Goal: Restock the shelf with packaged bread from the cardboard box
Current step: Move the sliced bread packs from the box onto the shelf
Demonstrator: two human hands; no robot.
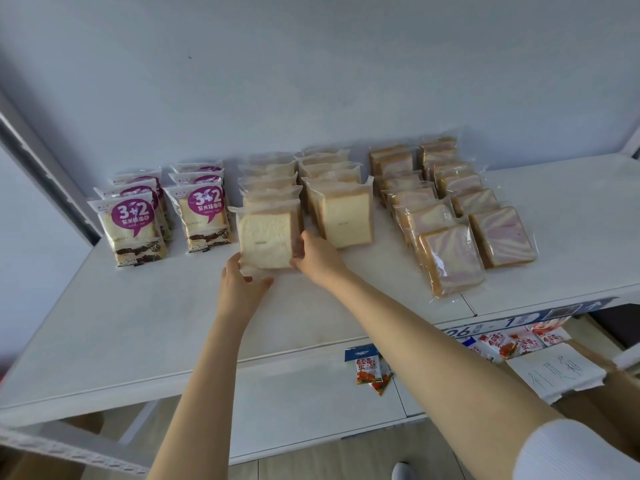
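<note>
Shop: shelf (173, 323) stocked with packaged bread (266, 239), price tags (460, 331).

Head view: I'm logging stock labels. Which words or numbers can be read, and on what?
"3+2": purple bubble on the purple-label bread packs.
"紫米味面包": beneath it, same packs.
"26", apparently: blue shelf-edge strip.
Too blurred: red snack packets, handwritten sheet, sticker on the white toast pack.

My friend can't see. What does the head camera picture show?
A left hand and a right hand hold a clear pack of white sliced bread at the front of its row on a white shelf. To its left stand purple-labelled bread packs; to its right, another white bread row and two rows of purple-swirl bread packs.
</note>
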